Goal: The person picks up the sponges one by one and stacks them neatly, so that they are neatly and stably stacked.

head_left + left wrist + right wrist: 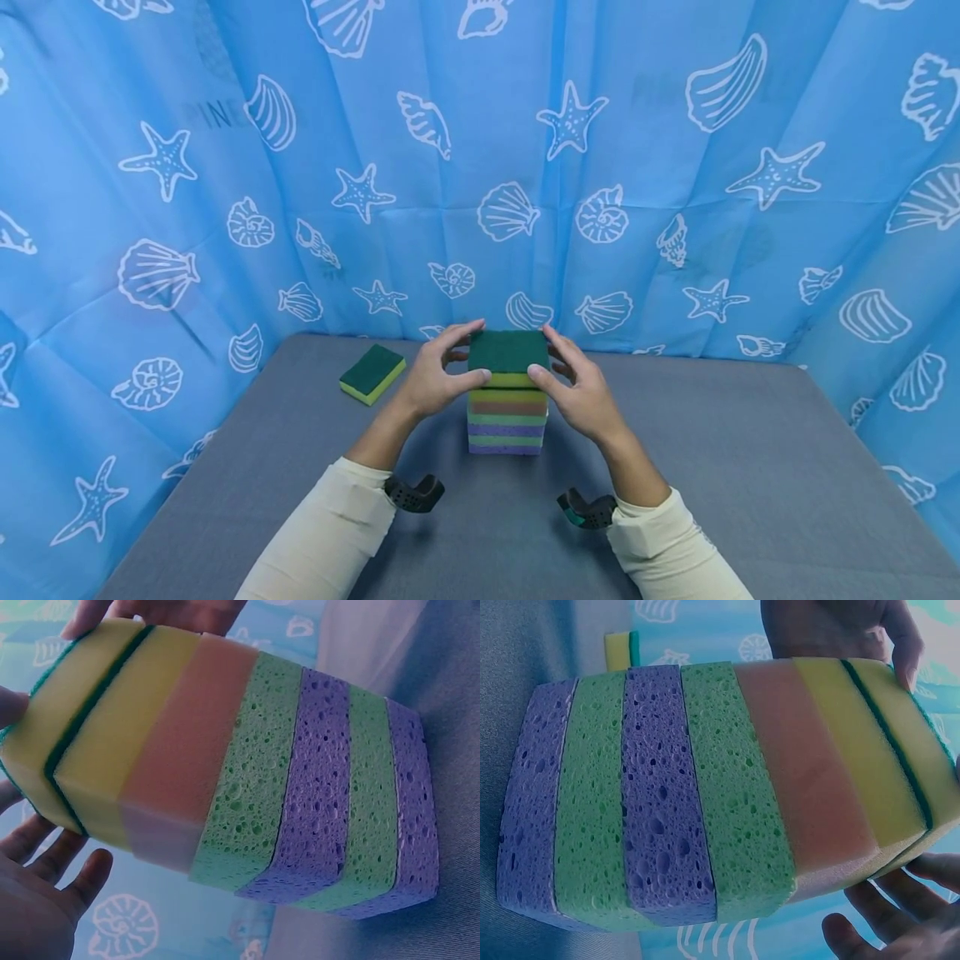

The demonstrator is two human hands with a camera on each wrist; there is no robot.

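Grey cloth tabletop [750, 467], backed on 3 sides by a blue curtain [600, 125] printed with white shells and starfish.

Item 1: top sponge [508, 351], yellow with a dark green scouring face upward. Sits at the summit of the sponge stack [507, 412], held between both hands.

Item 2: sponge stack, 7 layers by the wrist views: purple, green, purple, green, orange, then 2 yellow-and-green scourers. Stands directly beneath the grip, near the table's middle.

Item 3: left hand [435, 375], fingers curled round the top sponge's left edge, thumb on the near side.

Item 4: right hand [577, 387], mirrored on the right edge, fingers likewise bent against the top sponge.

Item 5: spare sponge [372, 373], same yellow-and-green type, lying flat on the table beyond the left hand, apart from the stack.

Handling note (judgement): light, even pressure from both sides should keep the soft foam undistorted; squaring the top sponge's edges with the layer below, and lowering or lifting it vertically, should keep the column from leaning.
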